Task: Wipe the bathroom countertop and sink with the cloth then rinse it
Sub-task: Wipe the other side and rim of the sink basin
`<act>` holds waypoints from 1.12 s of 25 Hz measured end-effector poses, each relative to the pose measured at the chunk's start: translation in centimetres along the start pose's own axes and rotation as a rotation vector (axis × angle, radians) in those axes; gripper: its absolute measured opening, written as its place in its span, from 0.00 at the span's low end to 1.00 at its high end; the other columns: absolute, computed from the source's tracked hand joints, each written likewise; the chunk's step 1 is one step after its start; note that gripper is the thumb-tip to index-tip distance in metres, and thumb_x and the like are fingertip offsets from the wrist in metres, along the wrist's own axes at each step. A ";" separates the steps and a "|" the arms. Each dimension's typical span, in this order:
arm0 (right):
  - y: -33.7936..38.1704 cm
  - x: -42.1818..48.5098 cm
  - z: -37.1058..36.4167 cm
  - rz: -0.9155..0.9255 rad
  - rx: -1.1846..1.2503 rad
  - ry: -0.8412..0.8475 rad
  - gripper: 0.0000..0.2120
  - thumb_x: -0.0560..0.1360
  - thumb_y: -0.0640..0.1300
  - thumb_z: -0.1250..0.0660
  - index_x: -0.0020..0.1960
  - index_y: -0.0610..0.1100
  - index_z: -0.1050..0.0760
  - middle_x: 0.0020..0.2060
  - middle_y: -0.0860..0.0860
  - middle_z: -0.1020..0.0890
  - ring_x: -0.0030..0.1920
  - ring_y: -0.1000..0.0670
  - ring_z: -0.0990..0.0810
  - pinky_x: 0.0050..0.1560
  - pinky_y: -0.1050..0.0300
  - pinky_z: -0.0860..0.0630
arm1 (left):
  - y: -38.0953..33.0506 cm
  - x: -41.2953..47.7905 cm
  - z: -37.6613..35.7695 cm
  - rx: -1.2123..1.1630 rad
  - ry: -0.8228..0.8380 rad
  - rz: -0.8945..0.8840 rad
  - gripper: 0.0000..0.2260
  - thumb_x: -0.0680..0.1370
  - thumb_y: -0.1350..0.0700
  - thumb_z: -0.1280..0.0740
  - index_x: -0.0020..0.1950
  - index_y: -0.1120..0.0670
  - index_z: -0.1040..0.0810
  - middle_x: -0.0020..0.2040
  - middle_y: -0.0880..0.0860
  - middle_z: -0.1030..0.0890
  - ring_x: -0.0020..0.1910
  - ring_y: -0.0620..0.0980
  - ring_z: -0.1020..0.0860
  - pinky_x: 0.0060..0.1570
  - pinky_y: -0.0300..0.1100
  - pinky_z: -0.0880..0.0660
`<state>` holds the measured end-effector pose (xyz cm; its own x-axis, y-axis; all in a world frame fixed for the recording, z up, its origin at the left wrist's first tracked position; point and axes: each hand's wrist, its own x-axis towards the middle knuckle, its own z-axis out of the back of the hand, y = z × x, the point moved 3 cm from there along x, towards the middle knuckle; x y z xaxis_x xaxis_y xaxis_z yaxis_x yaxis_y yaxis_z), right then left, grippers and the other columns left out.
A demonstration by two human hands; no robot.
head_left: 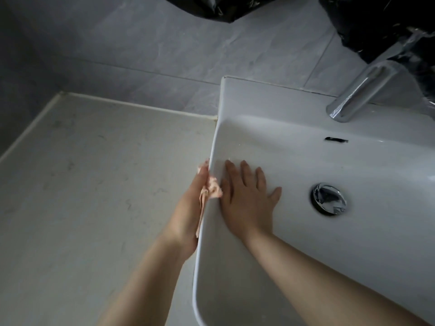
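Grey-tiled bathroom, pale countertop (94, 172) left of sink (294, 147). Left hand (188, 208) gripped pink cloth (213, 190) against sink's outer left wall, cloth running along rim. Right hand (247, 196) lay flat, open, inside basin.

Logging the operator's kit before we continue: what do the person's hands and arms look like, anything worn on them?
Both arms are bare to the frame edge: no sleeves in view. The left hand and right hand wear no gloves, and no rings, watch or bracelets show. The right hand's nails look short and unpainted; the left hand's are not visible.
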<state>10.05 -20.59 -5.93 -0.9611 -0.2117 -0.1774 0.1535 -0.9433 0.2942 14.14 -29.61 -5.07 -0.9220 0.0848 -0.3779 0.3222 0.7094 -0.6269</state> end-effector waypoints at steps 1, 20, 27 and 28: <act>-0.1 0.1 0.0 0.001 0.005 0.001 0.23 0.81 0.56 0.55 0.76 0.60 0.53 0.78 0.55 0.52 0.77 0.47 0.57 0.70 0.31 0.58 | -0.3 0.4 -0.1 0.019 -0.003 -0.007 0.24 0.80 0.45 0.47 0.40 0.55 0.15 0.37 0.52 0.16 0.34 0.46 0.17 0.35 0.35 0.21; 1.8 6.0 5.5 0.325 -0.066 -0.490 0.22 0.78 0.49 0.45 0.71 0.53 0.34 0.75 0.49 0.38 0.75 0.40 0.43 0.68 0.29 0.52 | -5.2 5.2 -1.7 0.494 -0.068 -0.238 0.14 0.83 0.52 0.48 0.64 0.53 0.29 0.47 0.53 0.18 0.42 0.46 0.19 0.46 0.39 0.22; 1.2 10.6 3.8 0.309 -0.179 -0.714 0.21 0.79 0.53 0.49 0.66 0.51 0.26 0.65 0.51 0.24 0.66 0.42 0.27 0.65 0.41 0.47 | -6.0 8.7 -1.0 0.326 -0.031 -0.055 0.20 0.82 0.44 0.49 0.52 0.54 0.22 0.41 0.52 0.17 0.44 0.48 0.20 0.51 0.42 0.25; 0.9 11.0 3.8 0.326 -0.203 -0.769 0.20 0.80 0.53 0.49 0.66 0.51 0.26 0.64 0.51 0.22 0.65 0.43 0.25 0.64 0.42 0.44 | -6.6 9.9 -1.3 0.344 -0.037 -0.040 0.20 0.82 0.45 0.50 0.46 0.53 0.23 0.35 0.49 0.18 0.37 0.44 0.19 0.44 0.37 0.25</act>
<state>-1.21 -22.79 -4.09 -0.7394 -0.3170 0.5939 0.4165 -0.9085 0.0335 2.64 -32.58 -3.75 -0.9290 0.0316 -0.3686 0.3451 0.4333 -0.8326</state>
